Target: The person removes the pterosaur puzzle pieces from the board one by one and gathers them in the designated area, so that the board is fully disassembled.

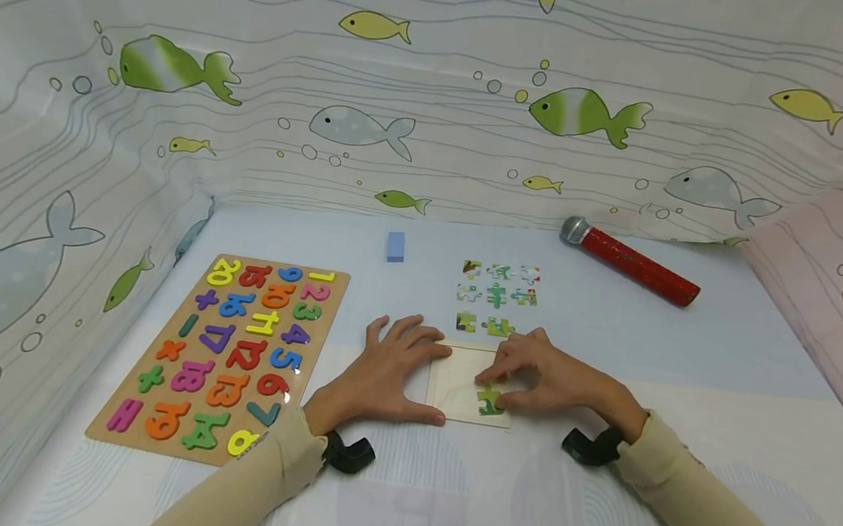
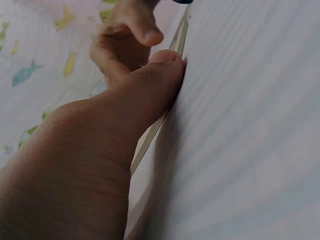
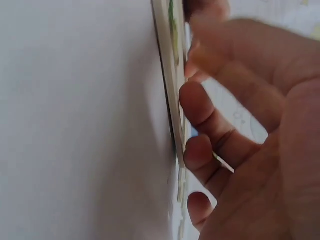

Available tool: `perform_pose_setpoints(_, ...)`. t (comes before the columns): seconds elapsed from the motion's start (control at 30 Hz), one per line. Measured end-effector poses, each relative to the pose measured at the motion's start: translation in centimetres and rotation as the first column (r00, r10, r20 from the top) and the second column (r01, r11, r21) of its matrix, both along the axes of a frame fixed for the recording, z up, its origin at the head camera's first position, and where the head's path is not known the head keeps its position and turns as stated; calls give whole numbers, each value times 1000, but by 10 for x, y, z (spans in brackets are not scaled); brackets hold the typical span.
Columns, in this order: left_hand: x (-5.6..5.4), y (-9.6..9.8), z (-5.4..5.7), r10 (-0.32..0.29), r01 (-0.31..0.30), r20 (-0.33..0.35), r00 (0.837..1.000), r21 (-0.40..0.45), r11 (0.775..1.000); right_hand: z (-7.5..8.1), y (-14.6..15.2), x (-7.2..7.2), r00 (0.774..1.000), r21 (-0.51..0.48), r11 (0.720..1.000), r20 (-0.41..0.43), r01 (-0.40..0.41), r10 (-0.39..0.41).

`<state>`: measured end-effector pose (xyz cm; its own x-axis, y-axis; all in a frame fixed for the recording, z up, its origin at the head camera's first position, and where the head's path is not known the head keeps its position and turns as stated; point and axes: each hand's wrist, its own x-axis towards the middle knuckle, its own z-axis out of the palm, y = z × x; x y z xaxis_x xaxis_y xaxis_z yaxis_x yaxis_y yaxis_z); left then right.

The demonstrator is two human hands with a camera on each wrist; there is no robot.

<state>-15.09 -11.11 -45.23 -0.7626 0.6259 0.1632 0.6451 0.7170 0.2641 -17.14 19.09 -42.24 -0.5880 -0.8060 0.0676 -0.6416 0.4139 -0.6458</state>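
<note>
A shallow pale wooden puzzle board [image 1: 455,391] lies flat on the table. My left hand [image 1: 388,370] holds its left part, with the thumb along the near edge and the fingers spread at the far edge. In the left wrist view the thumb [image 2: 145,85] presses at the board's edge. A green jigsaw piece [image 1: 489,401] lies in the board's lower right corner. My right hand [image 1: 550,374] pinches this piece, index fingertip at its upper left and thumb at its right. In the right wrist view the right hand's fingers [image 3: 200,102] come right to the board's edge.
Several loose jigsaw pieces [image 1: 496,295] lie in rows beyond the board. A blue block [image 1: 396,247] stands behind them to the left, and a red microphone [image 1: 639,265] lies at the back right. A number board [image 1: 186,322] with colourful figures lies left.
</note>
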Motion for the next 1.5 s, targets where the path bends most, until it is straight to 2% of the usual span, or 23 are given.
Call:
perform_pose_setpoints(0.4,0,0,-1,6,-6,3,1000,-6,1000,0,-4,4,999,74,997,-35,-16,19)
perform_pose_setpoints(0.6,0,0,-1,3,-3,-3,1000,-1,1000,1,-4,3,999,57,998,-41,-2,5)
perform_pose_setpoints(0.8,0,0,-2,4,-4,-1,1000,0,1000,0,-5,1,1000,49,999,-8,4,-4)
perform_pose_setpoints(1.13,0,0,-1,3,-3,-12,1000,-1,1000,1,-5,1,998,54,997,-46,49,-47)
perform_pose_setpoints(1.5,0,0,-1,4,-4,-5,1000,4,1000,1,-6,1,999,42,999,4,33,-34)
